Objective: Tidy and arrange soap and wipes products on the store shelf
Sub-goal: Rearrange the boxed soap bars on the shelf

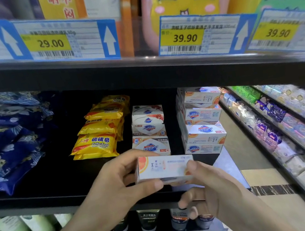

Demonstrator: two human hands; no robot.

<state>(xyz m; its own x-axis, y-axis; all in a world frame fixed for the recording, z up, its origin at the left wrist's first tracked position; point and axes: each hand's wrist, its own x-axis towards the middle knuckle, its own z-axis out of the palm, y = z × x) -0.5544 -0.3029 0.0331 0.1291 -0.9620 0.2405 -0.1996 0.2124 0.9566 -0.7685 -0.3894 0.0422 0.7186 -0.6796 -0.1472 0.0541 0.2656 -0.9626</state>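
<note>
A white soap box point(164, 167) with an orange print is held between both hands in front of the black shelf point(43, 180). My left hand point(117, 185) grips its left end, thumb under and fingers over. My right hand point(206, 191) pinches its right end with the thumb on top. Behind it stand a stack of white Safeguard soap boxes point(149, 130) and a taller stack of orange-printed soap boxes point(202, 121). Yellow sulfur soap packs point(100, 132) lie piled to the left. Blue patterned wipes packs point(4, 140) lean at the far left.
The upper shelf edge point(139, 65) with price tags hangs just above. Below are tubes point(149, 220) and pale green bottles point(19, 228). To the right runs an aisle floor point(263, 177) beside another long shelf of packaged goods point(281, 120).
</note>
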